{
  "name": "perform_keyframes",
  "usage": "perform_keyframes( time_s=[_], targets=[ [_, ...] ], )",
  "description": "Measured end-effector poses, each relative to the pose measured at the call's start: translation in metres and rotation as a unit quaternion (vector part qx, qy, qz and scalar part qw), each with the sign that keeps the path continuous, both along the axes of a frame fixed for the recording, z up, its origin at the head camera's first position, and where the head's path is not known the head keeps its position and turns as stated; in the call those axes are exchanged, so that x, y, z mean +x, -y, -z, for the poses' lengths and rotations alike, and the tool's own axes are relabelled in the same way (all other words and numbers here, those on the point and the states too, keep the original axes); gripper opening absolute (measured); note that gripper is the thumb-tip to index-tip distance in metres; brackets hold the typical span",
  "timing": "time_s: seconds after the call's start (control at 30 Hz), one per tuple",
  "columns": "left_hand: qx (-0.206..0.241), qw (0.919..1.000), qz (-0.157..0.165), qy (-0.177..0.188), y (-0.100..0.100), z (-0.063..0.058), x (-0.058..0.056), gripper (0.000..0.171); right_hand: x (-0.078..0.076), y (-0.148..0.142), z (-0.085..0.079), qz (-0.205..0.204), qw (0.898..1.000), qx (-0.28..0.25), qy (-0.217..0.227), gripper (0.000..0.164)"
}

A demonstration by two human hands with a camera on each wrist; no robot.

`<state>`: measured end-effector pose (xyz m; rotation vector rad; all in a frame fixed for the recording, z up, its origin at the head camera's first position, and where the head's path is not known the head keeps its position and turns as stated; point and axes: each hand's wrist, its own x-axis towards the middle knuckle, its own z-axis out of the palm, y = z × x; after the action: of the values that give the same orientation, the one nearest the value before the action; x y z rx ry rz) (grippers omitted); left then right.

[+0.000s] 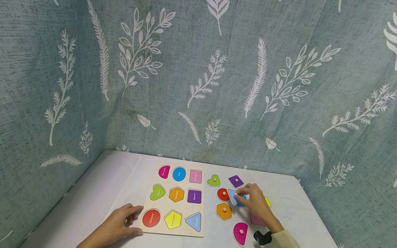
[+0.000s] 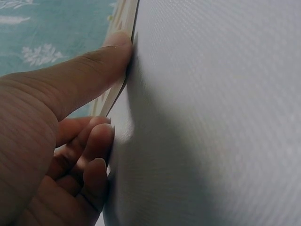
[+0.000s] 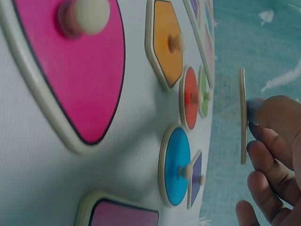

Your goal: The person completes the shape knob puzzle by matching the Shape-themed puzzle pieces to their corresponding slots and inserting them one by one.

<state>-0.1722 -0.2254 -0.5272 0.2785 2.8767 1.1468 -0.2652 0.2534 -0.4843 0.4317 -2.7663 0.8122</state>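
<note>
A wooden shape puzzle board [image 1: 183, 207] lies on the table, printed with coloured shapes. My left hand [image 1: 119, 222] touches its left edge near the front corner; in the left wrist view the thumb [image 2: 89, 77] rests straight against the board's edge. My right hand [image 1: 255, 203] pinches a light blue triangle piece [image 1: 232, 196] by its knob, held above the table over the blue circle piece [image 1: 241, 202]. The right wrist view shows the triangle edge-on, apart from the table. Nearby lie a red circle piece [image 1: 223, 194] and a purple piece [image 1: 236, 181].
More knobbed pieces lie right of the board: a green heart [image 1: 213, 180], an orange hexagon [image 1: 224, 211], a magenta half round [image 1: 240, 234] and a pink piece [image 1: 256, 219]. A yellow piece [image 1: 268, 202] is mostly hidden behind the right hand. A patterned curtain [image 1: 198, 86] stands behind the table.
</note>
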Motion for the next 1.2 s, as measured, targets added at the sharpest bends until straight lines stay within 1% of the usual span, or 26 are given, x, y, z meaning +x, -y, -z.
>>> perform_keyframes(
  time_s=[0.17, 0.33, 0.47, 0.57, 0.67, 0.83, 1.03, 1.1, 1.2],
  targets=[
    [0.002, 1.0000, -0.004, 0.003, 0.000, 0.000, 0.000, 0.073, 0.001, 0.008, 0.000, 0.001, 1.000, 0.008, 0.007, 0.009],
    [0.007, 0.9999, -0.008, 0.002, 0.000, 0.001, 0.000, 0.072, 0.004, 0.014, -0.001, -0.028, 1.000, 0.005, -0.003, 0.010],
    [0.007, 0.9998, -0.016, 0.006, -0.001, 0.001, 0.000, 0.073, 0.006, 0.020, -0.001, -0.037, 0.999, 0.007, 0.004, 0.008],
    [0.011, 0.9996, -0.024, 0.011, -0.002, 0.000, 0.000, 0.073, 0.007, 0.024, 0.002, -0.042, 0.999, 0.006, 0.010, 0.007],
    [0.017, 0.9994, -0.027, 0.014, -0.003, 0.001, 0.001, 0.074, 0.008, 0.028, 0.005, -0.059, 0.998, 0.004, 0.005, 0.006],
    [0.019, 0.9996, -0.015, 0.014, -0.001, 0.003, 0.001, 0.075, 0.012, 0.035, 0.006, -0.088, 0.996, -0.002, -0.008, 0.004],
    [0.018, 0.9998, 0.008, 0.004, 0.002, 0.002, -0.001, 0.073, 0.015, 0.043, 0.005, -0.101, 0.995, -0.013, 0.000, 0.006],
    [0.018, 0.9998, 0.008, 0.004, 0.002, 0.002, -0.001, 0.074, 0.015, 0.046, 0.007, -0.107, 0.994, -0.008, -0.005, 0.007],
    [0.020, 0.9998, -0.001, 0.009, 0.001, 0.002, -0.001, 0.074, 0.016, 0.050, 0.011, -0.125, 0.992, -0.003, -0.027, 0.007]
  ],
)
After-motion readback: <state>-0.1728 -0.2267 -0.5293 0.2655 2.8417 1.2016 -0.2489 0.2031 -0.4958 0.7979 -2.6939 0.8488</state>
